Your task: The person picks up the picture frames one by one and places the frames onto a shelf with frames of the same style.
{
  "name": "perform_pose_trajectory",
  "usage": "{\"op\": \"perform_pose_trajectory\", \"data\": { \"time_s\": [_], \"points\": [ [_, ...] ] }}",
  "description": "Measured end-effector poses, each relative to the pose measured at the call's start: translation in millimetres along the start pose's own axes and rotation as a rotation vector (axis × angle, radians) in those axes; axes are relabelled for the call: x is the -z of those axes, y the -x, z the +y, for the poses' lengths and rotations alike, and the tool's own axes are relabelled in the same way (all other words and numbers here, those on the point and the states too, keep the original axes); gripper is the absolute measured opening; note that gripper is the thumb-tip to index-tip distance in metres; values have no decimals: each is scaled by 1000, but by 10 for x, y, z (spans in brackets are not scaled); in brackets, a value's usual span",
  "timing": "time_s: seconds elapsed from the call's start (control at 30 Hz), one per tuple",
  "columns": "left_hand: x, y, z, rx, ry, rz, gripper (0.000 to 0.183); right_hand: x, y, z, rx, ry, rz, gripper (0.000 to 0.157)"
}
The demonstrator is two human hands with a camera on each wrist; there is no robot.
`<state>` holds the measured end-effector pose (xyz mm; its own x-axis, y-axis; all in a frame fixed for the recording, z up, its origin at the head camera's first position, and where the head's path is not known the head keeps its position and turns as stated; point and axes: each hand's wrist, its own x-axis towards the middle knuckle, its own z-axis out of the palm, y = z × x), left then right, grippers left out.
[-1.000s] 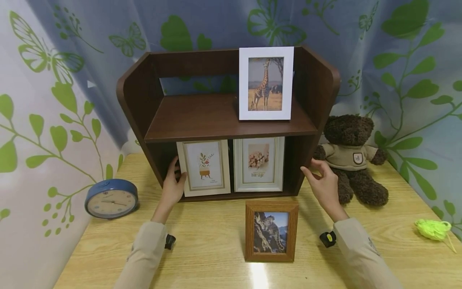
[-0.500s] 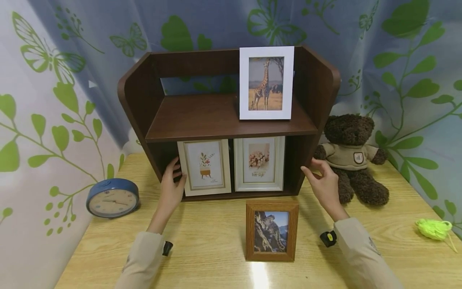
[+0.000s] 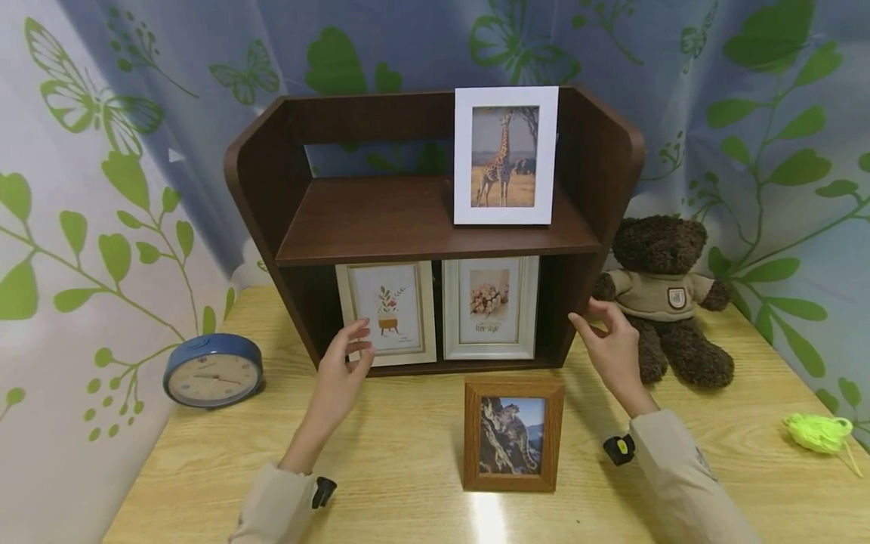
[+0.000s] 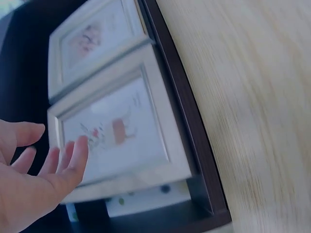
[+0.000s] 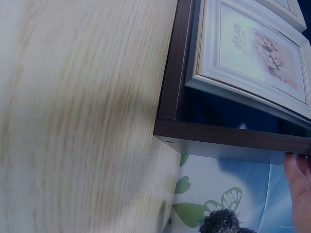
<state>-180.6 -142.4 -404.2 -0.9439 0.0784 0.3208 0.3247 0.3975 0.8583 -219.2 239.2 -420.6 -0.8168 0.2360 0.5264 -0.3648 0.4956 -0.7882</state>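
My left hand (image 3: 343, 366) hovers in front of the cream photo frame (image 3: 427, 325) with the flower-pot picture, fingers spread and holding nothing. In the left wrist view its fingertips (image 4: 80, 145) overlap that frame's edge. My right hand (image 3: 612, 351) touches the right side panel of the dark brown shelf (image 3: 435, 221), thumb at the panel's front edge. Part of that hand is cut off in the right wrist view, where fingers (image 5: 294, 170) rest against the panel's outer side. Next to the cream frame, on the lower level, stands a pale frame (image 3: 489, 352) with a bouquet picture.
On the upper shelf stands a white giraffe frame (image 3: 464, 166). A brown wooden leopard frame (image 3: 513, 482) stands on the table (image 3: 401, 461) in front. A blue clock (image 3: 214, 370) is at the left, a teddy bear (image 3: 659, 291) and green yarn (image 3: 818, 433) at the right.
My left hand has left the cream frame's left edge and moved right and toward me, in front of it. The right hand has stayed at the shelf's side.
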Motion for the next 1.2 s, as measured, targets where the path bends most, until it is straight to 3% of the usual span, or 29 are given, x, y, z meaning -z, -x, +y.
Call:
{"op": "perform_pose_trajectory", "data": {
  "time_s": [0.13, 0.27, 0.4, 0.63, 0.83, 0.93, 1.2],
  "points": [
    [-107, 107, 78, 56, 100, -101, 32, -2, 11, -28, -11, 5, 1, 30],
    [-217, 219, 144, 136, 192, -220, 28, 11, 29, -210, -7, 5, -1, 29],
    [-327, 322, 140, 140, 279, -317, 30, 34, 44, -379, -4, 17, -7, 29],
    [-500, 455, 93, 133, 387, -442, 43, 5, -6, -16, -6, 8, -15, 33],
    [-609, 509, 153, 168, 457, -554, 49, 2, 7, -14, -18, -2, -9, 32],
    [-663, 522, 193, 197, 474, -585, 50, 4, 13, -10, -24, 0, -2, 31],
    [-789, 552, 210, 275, 462, -563, 53, 0, 5, 15, -33, 20, 3, 32]
  ]
}}
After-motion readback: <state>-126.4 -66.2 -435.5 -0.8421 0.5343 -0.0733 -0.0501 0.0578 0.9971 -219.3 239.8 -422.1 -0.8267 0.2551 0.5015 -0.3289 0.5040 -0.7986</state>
